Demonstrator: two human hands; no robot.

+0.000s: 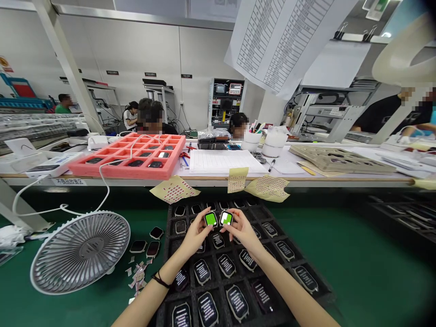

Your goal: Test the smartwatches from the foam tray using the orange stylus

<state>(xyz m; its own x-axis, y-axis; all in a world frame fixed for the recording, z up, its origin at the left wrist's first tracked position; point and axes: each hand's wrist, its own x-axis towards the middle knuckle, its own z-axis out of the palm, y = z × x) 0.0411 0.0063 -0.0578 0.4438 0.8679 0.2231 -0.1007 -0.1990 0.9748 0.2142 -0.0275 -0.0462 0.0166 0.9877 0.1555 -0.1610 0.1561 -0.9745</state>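
Observation:
My left hand (199, 229) grips a watch (210, 220) whose screen is green. Beside it, my right hand (240, 225) holds another watch (226, 219), its screen split into green and white blocks. Both watches are held close together above a black foam tray (214, 290). Many watches lie in the tray's compartments, most showing white text on dark screens, such as one watch (237, 303) near the front. My thumbs rest at the lower edges of the two held watches.
Left of the tray are loose watches (138, 246), paper scraps (139, 277) and a grey fan (81, 253). A shelf edge (211, 180) spans behind, bearing a pink foam tray (126, 171), papers and a beige tray (340, 161). Several people sit beyond.

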